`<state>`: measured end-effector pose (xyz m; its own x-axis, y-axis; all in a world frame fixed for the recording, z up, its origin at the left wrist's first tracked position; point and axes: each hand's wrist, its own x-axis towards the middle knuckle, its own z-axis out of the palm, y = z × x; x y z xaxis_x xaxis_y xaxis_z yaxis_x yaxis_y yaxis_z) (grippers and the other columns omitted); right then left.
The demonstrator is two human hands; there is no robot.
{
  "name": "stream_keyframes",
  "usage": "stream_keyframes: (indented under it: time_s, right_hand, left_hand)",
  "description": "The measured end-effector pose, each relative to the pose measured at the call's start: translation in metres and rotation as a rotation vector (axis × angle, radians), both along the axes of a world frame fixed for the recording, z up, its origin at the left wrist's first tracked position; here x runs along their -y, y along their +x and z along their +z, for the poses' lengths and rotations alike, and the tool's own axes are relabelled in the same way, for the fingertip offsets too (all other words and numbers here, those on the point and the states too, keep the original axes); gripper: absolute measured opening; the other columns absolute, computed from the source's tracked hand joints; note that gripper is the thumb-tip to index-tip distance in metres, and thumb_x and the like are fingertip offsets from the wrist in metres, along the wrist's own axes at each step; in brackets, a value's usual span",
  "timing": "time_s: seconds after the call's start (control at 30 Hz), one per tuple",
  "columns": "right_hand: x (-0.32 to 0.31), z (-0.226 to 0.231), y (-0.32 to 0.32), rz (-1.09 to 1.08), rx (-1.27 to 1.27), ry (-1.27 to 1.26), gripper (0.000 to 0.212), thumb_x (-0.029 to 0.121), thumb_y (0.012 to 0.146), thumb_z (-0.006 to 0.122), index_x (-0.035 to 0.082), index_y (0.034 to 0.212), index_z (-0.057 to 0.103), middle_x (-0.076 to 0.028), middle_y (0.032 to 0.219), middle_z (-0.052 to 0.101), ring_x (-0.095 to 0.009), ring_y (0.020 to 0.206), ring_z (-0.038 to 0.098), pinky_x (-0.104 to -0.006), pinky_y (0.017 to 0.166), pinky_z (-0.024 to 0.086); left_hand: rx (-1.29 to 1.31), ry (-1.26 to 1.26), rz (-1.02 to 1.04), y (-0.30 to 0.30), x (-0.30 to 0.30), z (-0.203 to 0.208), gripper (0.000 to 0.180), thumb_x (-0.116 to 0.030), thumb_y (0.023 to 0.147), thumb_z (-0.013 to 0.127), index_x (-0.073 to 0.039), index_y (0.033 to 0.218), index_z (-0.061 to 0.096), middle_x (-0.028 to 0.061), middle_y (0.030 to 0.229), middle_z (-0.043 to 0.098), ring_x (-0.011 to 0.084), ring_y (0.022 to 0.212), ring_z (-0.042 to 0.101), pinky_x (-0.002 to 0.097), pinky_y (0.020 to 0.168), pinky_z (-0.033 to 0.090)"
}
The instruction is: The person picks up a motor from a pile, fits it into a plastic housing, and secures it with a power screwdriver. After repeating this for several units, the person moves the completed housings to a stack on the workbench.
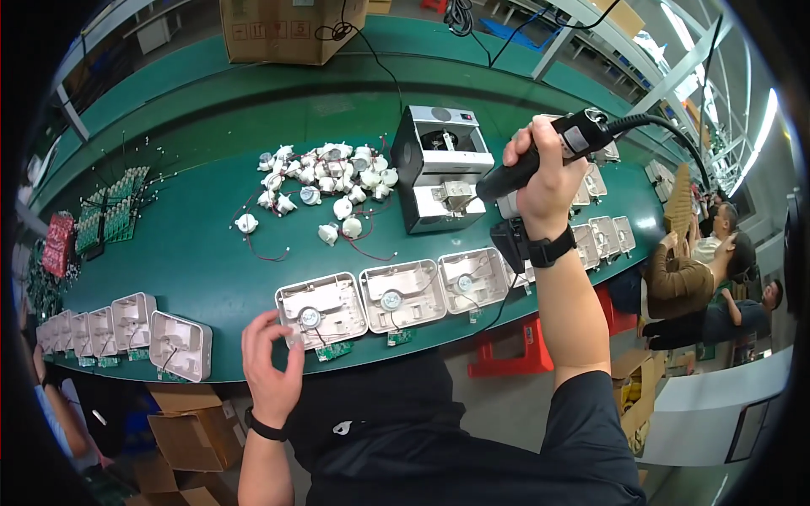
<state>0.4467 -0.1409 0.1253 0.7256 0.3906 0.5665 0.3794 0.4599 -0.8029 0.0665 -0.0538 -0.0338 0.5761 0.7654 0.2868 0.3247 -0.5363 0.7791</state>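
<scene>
My right hand [550, 181] is wrapped round a black electric screwdriver [506, 175] with a cable at its back end. The tool tilts down to the left, its tip at the front of a grey and black screw feeder [407, 160]. My left hand [272, 363] is at the left edge of a white plastic housing [348, 314], fingers bent and thumb apart; any contact is hard to make out. A round speaker [310, 317] sits in that housing, and a green circuit board [334, 352] hangs by wires at its near edge.
More white housings [422, 308] line the bench's near edge, rightward and at far left [181, 346]. White round parts with wires [329, 173] are heaped behind. Circuit boards [114, 211] lie left, a carton [287, 34] stands at the back. Other people [696, 270] are at the right.
</scene>
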Motion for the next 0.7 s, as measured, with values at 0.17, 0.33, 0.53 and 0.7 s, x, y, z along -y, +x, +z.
stream_keyframes:
  time_s: [0.17, 0.33, 0.53, 0.7]
  right_hand:
    - [-0.024, -0.023, 0.014, -0.003, -0.030, -0.112, 0.019, 0.018, 0.095, 0.068, 0.002, 0.086, 0.062, -0.006, 0.069, 0.057, -0.018, 0.058, 0.057, -0.0317, 0.056, 0.048]
    - [0.003, -0.005, 0.003, 0.173, -0.110, -0.107, 0.025, 0.027, 0.100, 0.062, 0.002, 0.097, 0.059, -0.004, 0.075, 0.054, -0.016, 0.066, 0.054, -0.0287, 0.063, 0.044]
    - [0.031, -0.001, -0.051, 0.338, -0.121, -0.043, 0.031, 0.035, 0.102, 0.053, 0.003, 0.102, 0.055, -0.002, 0.074, 0.049, -0.015, 0.063, 0.049, -0.0273, 0.061, 0.041]
    - [0.035, -0.004, -0.084, 0.509, -0.105, 0.022, 0.035, 0.036, 0.101, 0.053, 0.002, 0.107, 0.053, -0.005, 0.076, 0.054, -0.016, 0.062, 0.052, -0.0303, 0.059, 0.044]
  left_hand:
    - [-0.218, 0.284, -0.160, -0.002, 0.005, 0.006, 0.049, -0.024, 0.074, 0.086, -0.012, 0.118, 0.070, 0.0197, 0.145, 0.049, 0.0417, 0.133, 0.047, 0.0475, 0.105, 0.044]
    - [-0.251, 0.262, -0.179, 0.010, 0.001, -0.006, 0.049, -0.028, 0.071, 0.087, -0.015, 0.116, 0.071, 0.0211, 0.153, 0.040, 0.0436, 0.140, 0.041, 0.0500, 0.110, 0.041]
    - [-0.245, 0.261, -0.162, 0.007, 0.005, -0.018, 0.046, -0.029, 0.073, 0.086, -0.014, 0.113, 0.070, 0.0217, 0.157, 0.035, 0.0442, 0.142, 0.038, 0.0514, 0.110, 0.041]
    - [-0.260, 0.254, -0.156, 0.006, 0.007, -0.021, 0.045, -0.031, 0.073, 0.086, -0.013, 0.112, 0.070, 0.0222, 0.157, 0.035, 0.0443, 0.142, 0.038, 0.0511, 0.110, 0.041]
